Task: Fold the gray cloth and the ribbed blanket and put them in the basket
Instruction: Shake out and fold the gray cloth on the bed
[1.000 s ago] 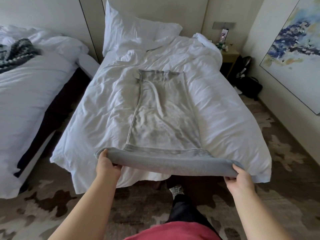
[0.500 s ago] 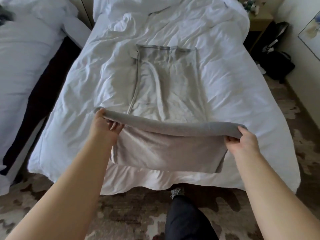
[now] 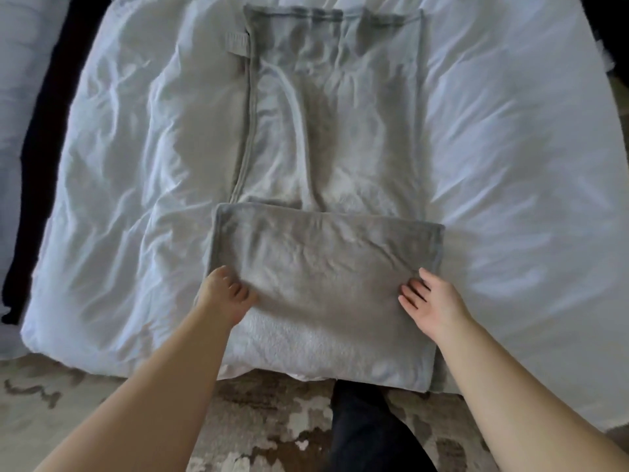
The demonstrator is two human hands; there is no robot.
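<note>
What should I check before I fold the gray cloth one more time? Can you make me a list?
1. Gray cloth lies on the bed: ok.
2. Near end folded over onto the rest: ok.
3. Folded part smooth: not ok, small wrinkles show.
4. Left hand and right hand at the folded part's two sides: ok.
5. Basket close by: cannot tell, none in view.
</note>
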